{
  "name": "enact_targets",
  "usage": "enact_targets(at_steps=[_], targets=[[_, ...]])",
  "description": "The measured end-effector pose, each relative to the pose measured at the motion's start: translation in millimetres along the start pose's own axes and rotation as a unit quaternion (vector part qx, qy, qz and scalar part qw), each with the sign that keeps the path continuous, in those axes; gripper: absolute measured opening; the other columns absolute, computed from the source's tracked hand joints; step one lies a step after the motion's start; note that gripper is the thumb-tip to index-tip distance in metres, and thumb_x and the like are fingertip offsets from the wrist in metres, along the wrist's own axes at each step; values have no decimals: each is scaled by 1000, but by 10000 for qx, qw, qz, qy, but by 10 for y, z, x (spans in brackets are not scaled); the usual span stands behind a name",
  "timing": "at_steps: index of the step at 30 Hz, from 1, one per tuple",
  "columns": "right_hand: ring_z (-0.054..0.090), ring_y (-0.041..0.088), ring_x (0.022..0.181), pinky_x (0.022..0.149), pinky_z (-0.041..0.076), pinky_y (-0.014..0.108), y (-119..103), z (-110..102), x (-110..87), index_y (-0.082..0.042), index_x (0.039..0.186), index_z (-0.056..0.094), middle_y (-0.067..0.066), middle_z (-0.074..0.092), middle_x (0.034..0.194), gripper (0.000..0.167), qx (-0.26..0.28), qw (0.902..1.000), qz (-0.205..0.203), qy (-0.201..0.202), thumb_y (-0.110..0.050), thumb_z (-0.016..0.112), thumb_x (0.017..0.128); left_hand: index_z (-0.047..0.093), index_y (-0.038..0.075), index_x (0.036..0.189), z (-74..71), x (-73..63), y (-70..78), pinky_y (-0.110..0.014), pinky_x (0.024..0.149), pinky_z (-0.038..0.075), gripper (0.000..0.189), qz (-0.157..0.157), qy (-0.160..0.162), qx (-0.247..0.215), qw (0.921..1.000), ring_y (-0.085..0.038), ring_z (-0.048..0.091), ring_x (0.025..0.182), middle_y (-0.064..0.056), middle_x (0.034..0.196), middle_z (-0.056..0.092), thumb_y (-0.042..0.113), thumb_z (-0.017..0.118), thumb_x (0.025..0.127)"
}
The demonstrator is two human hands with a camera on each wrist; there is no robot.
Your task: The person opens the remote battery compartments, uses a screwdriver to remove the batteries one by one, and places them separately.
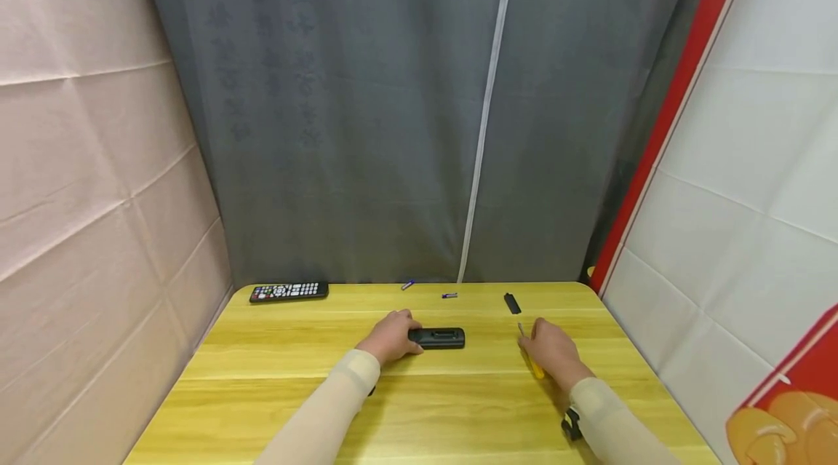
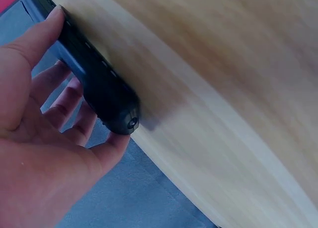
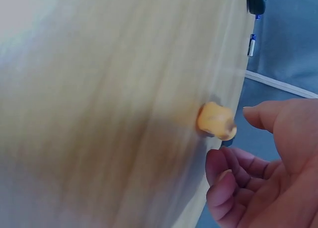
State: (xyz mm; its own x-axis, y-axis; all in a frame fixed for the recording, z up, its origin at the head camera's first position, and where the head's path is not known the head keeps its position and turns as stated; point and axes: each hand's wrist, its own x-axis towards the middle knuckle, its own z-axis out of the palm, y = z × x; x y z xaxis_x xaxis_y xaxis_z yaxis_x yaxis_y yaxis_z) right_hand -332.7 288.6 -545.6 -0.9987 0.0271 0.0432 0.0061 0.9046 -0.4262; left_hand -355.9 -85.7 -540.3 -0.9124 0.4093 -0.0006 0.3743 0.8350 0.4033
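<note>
My left hand (image 1: 390, 336) holds the left end of a black remote control (image 1: 447, 338), thumb on one side and fingers along the other. The remote lies back up, its battery compartment uncovered. In the left wrist view, the near end of the remote (image 2: 117, 106) shows close to the little finger. Over on the right, my right hand (image 1: 553, 351) is at a screwdriver (image 1: 537, 370) with a yellow handle. In the right wrist view, a gap shows between thumb and bent fingers, and the screwdriver handle (image 3: 214, 120) appears free of their grasp.
Two small batteries, one (image 1: 407, 284) at the back edge and another (image 1: 449, 295) nearer, lie beyond the remote. A black battery cover (image 1: 512, 303) rests beyond the screwdriver. A second remote (image 1: 289, 292), buttons up, sits at the back left of the wooden table (image 1: 445, 414).
</note>
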Motion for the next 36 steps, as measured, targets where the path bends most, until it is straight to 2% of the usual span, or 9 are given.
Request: enact_targets(at_steps=[6,10,13,16,19,23,28,31,36], targets=[[59,23,69,69,53,45,-75,-66,11,2,105,63,8,65,84,39,7,9998,-172,105,-36,74,104,75,10,143,6,-1,-41,-52,111,52,53,59,7,67,10000,-35,61,128,-14,141,64,34,89,97],[62,24,75,78,57,50,-154,-93,30,6,115,63,12,69,93,43,122,9994,-304,145,-33,76,104,71,8,147,-52,-55,-50,-55,113,50,62,112,90,-54,9999,-40,59,135,-17,148,63,39,89,96],[62,25,78,80,57,51,-240,-99,49,6,123,63,13,67,98,44,250,9984,-510,84,-31,77,104,68,9,151,-108,-92,-67,-57,114,49,68,56,203,-104,9997,-41,57,139,-17,153,60,45,87,97],[66,27,88,84,57,51,-334,-84,45,4,129,64,14,68,106,45,351,9961,-808,-17,-29,79,104,67,10,153,-170,-125,-93,-58,117,46,67,37,310,-115,9994,-42,54,145,-17,159,56,48,83,99],[70,34,105,91,58,55,-429,-51,16,2,136,64,19,70,121,48,482,9922,-1136,-154,-27,81,103,67,9,152,-228,-183,-114,-60,118,45,67,105,378,-118,9992,-44,52,148,-19,160,55,49,82,100],[67,39,124,102,56,59,-554,16,-26,-1,146,62,22,67,139,56,505,9854,-1600,-290,-30,83,102,64,8,155,-272,-297,-142,-61,119,44,73,135,364,-52,9992,-43,51,149,-18,160,56,53,80,100],[59,44,139,114,46,65,-683,111,-50,-3,151,61,19,63,150,63,320,9758,-2143,-295,-36,83,102,57,8,161,-291,-435,-162,-62,121,41,80,114,348,17,9993,-44,47,153,-16,165,52,57,79,101],[55,46,144,117,42,69,-732,154,-75,-4,153,60,19,61,154,65,269,9730,-2266,-345,-38,82,102,55,8,163,-275,-491,-176,-63,121,40,82,137,366,57,9992,-44,46,154,-17,167,49,57,78,101],[53,45,146,118,43,65,-769,214,-121,-5,157,57,18,59,157,71,268,9702,-2356,-496,-43,81,103,55,9,163,-226,-567,-204,-63,121,40,81,116,396,158,9990,-44,46,153,-17,167,50,57,77,102]])
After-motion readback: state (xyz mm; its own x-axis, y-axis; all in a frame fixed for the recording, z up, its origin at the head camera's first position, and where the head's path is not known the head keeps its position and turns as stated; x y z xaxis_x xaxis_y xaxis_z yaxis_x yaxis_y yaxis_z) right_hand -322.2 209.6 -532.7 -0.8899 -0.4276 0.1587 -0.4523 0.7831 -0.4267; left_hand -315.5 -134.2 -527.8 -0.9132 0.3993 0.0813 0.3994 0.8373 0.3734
